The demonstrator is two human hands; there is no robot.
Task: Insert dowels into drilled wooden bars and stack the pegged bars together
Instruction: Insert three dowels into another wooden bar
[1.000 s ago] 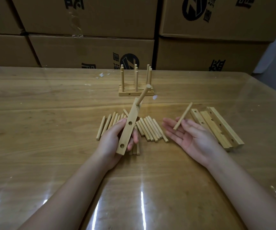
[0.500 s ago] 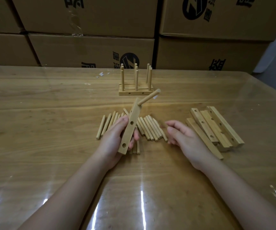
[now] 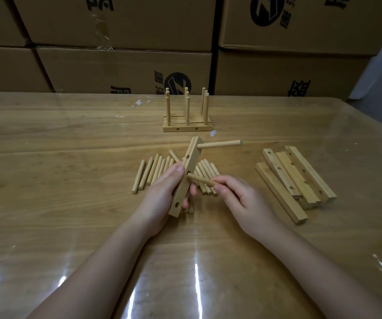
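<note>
One dowel (image 3: 219,144) seated; grips drilled bar (image 3: 193,149) in left hand (image 3: 162,194), pinches second dowel (image 3: 200,179) at open hole (image 3: 188,174) in right hand (image 3: 243,199), likely needing straight push.

Open over bare table (image 3: 47,171) left of the loose dowels (image 3: 149,172) and in the strip between the right hand (image 3: 240,199) and the heap of drilled bars (image 3: 282,194). Blocked in the middle by the dowel row, the left hand (image 3: 160,196) gripping a tilted bar (image 3: 191,162), the peg (image 3: 219,144) jutting rightward from it and the held dowel (image 3: 200,179) pinched in the right hand; farther back by the pegged stack (image 3: 186,128), then cardboard boxes (image 3: 121,72).
</note>
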